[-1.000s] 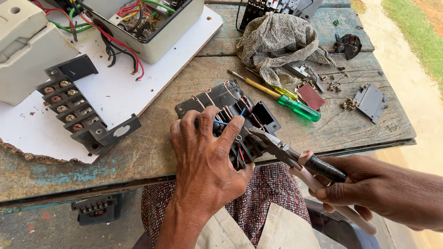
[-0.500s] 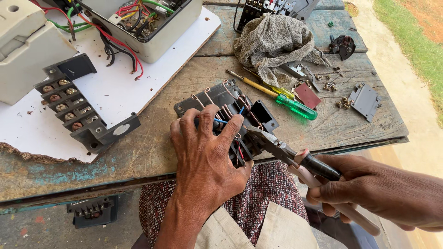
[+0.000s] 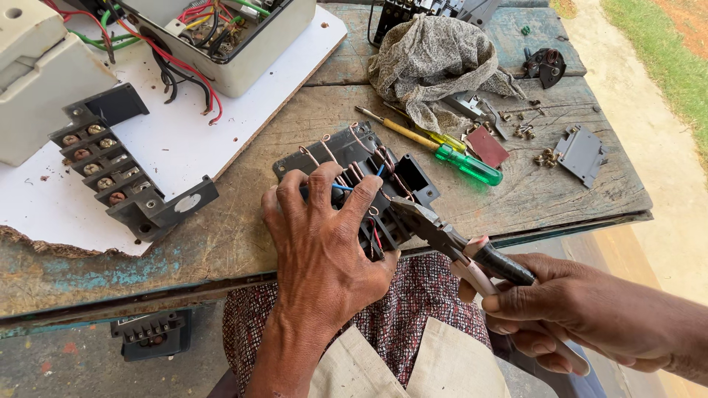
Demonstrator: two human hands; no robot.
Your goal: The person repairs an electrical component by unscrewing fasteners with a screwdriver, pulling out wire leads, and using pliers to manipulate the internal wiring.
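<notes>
Pliers at the wired block, palm pressing it down

Hands fill the near edge of the view. The right hand (image 3: 582,313) comes in from the lower right, its fingers wrapped tight around the handles of a pair of pliers (image 3: 450,239), one handle black, the other pale. The metal nose of the pliers reaches up and left to the near side of a dark plastic terminal block (image 3: 383,184), where thin red and blue wires show; whether the tips actually bite a wire cannot be told. The left hand (image 3: 324,243) lies flat over the same block, fingers spread across its top and pressing it to the worn wooden table (image 3: 243,243). The block sits at the table's near edge, about midway along it, with bare wire loops arching over its far side.

Just beyond the block lies a screwdriver (image 3: 442,147) with a green and yellow handle, beside a small reddish plate (image 3: 487,146). To the right rest a grey plastic cover (image 3: 582,153) and scattered small brass parts (image 3: 546,157). To the left, a long black terminal strip (image 3: 118,173) lies on a white board (image 3: 184,140). Farther back, a crumpled patterned cloth (image 3: 435,63) is heaped at centre, and an open white electrical box (image 3: 228,37) full of red, black and green wires stands on the board.
</notes>
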